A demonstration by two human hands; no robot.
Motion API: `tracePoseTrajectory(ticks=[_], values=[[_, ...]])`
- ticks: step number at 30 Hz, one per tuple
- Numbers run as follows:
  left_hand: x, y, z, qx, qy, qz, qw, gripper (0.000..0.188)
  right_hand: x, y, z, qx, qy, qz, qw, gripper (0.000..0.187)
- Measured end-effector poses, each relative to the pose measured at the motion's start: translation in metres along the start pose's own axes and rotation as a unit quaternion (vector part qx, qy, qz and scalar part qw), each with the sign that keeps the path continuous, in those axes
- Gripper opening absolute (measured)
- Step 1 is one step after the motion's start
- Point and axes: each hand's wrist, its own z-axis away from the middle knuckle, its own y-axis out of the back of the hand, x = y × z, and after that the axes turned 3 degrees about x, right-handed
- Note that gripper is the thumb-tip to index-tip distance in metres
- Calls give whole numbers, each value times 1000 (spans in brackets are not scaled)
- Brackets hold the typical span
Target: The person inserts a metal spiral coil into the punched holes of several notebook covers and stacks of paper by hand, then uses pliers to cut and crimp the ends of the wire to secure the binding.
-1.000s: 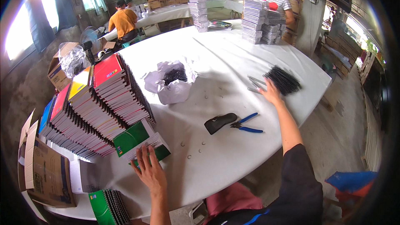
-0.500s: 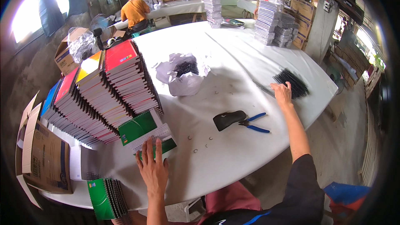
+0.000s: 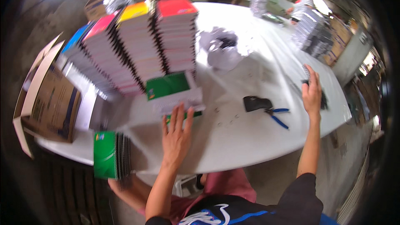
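My left hand (image 3: 176, 135) lies flat, fingers spread, over the near edge of an open notebook. That notebook has white pages (image 3: 179, 101) and a green cover (image 3: 168, 86); a strip of green shows beneath my fingertips. At the right of the table my right hand (image 3: 311, 93) pinches a thin spiral binding coil (image 3: 306, 72), which sticks up past the fingers and is blurred. Behind that hand, partly hidden, is a pile of black coils (image 3: 323, 101). One loose coil (image 3: 294, 86) lies just left of it.
Tall stacks of spiral notebooks (image 3: 173, 37) stand at the left, near an open carton (image 3: 52, 98). Green notebooks (image 3: 105, 154) sit at the near left edge. Blue-handled pliers (image 3: 278, 118) with a black pouch (image 3: 256, 103) and a crumpled white bag (image 3: 223, 54) occupy the middle.
My view has turned, shifting the scene. My right hand has come up from the coil pile with a coil between its fingers. The left hand stays on the notebook.
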Motion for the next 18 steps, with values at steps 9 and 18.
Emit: tracePoseTrajectory(ticks=[9,18], values=[[0,-5,-17,22,15,36,999,70,-142,-13,34,-109,69,-283,950,23],[6,1,-7,-13,9,35,999,68,-153,-43,38,-134,50,-320,937,19]])
